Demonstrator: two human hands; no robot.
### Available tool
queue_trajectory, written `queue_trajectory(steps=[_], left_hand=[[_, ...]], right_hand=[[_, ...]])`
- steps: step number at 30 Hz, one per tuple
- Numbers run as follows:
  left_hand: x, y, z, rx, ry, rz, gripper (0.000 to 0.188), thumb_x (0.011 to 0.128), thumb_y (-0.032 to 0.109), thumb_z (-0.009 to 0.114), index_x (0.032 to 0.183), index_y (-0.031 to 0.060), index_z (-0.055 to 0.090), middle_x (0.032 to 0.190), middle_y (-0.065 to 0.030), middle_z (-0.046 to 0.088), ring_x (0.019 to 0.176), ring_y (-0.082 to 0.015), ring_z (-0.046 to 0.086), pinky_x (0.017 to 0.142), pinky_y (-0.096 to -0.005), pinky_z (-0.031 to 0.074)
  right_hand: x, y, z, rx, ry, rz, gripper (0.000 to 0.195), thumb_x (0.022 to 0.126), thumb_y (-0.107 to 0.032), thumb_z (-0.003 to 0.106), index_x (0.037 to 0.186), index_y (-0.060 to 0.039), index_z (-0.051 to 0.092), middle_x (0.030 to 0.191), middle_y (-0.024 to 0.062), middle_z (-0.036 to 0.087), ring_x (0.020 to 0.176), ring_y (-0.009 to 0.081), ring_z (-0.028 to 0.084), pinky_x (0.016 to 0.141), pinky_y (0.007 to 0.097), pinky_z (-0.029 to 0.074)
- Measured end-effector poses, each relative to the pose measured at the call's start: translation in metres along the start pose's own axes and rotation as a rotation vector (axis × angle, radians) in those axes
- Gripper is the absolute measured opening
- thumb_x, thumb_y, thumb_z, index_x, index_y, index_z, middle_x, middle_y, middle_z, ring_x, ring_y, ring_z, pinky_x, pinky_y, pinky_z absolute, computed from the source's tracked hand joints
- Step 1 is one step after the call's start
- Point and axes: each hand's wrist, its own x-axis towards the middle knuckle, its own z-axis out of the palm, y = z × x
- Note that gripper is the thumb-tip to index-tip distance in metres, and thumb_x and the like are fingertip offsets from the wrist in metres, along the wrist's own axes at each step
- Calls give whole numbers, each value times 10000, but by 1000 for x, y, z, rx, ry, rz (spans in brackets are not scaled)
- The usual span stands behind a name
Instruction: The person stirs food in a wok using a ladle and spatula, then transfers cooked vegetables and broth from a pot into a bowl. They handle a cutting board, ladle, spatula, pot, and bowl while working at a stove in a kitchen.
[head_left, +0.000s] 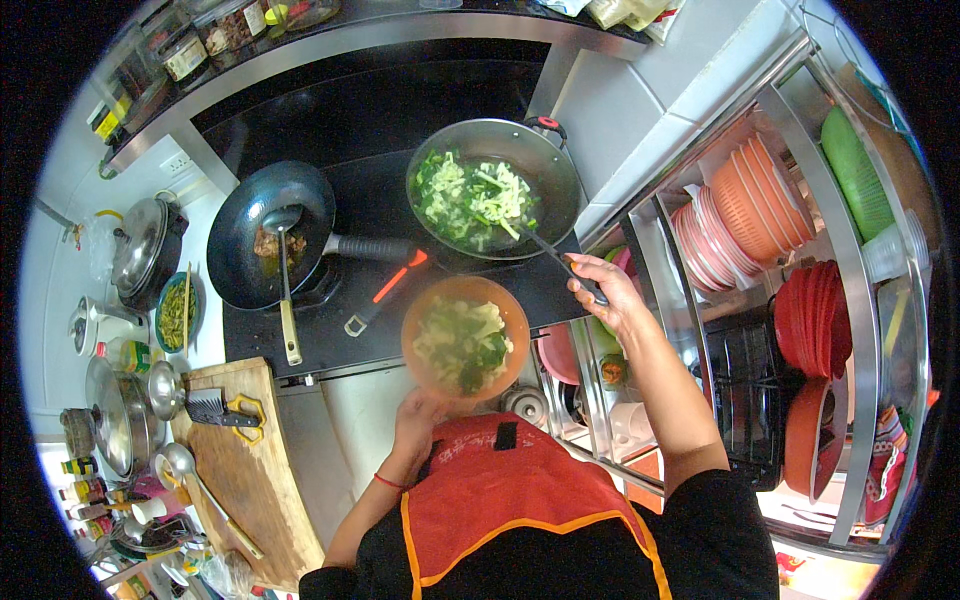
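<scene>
My right hand (607, 289) grips the dark handle of a cooking utensil (551, 253). The utensil's head is hidden among chopped green vegetables (480, 191) in a steel wok (555, 180) on the right of the stove. In front of my apron, my left hand (424, 420) holds an orange bowl (517, 315) by its near edge. Greens and pale pieces in cloudy liquid (461, 345) fill much of the bowl. It hangs over the front edge of the black cooktop (307, 341), close to the wok but apart from it.
Left of the wok, a dark frying pan (240, 225) holds a ladle (285, 285) and brown food. An orange-and-black handled tool (386, 292) lies between them. On a wooden cutting board (247, 495) are scissors (244, 420) and a cleaver-like blade (202, 405). A metal dish rack (855, 315) stands right.
</scene>
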Motion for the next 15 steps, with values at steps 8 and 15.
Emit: queue_trajectory(steps=[8, 15], left_hand=[[-6, 5, 11, -34, -3, 17, 56, 906, 92, 513, 903, 54, 553, 806, -12, 573, 717, -93, 514, 626, -221, 418], [-3, -3, 8, 37, 7, 33, 96, 919, 156, 513, 869, 82, 547, 783, 12, 559, 659, -83, 473, 557, -216, 372]], right_hand=[[-9, -1, -8, -7, 37, -13, 334, 841, -96, 562, 1164, -56, 485, 698, 102, 557, 403, 92, 435, 291, 177, 311], [-15, 1, -10, -31, 61, -21, 336, 842, -97, 557, 1167, -49, 484, 686, 89, 558, 408, 93, 442, 285, 181, 295]])
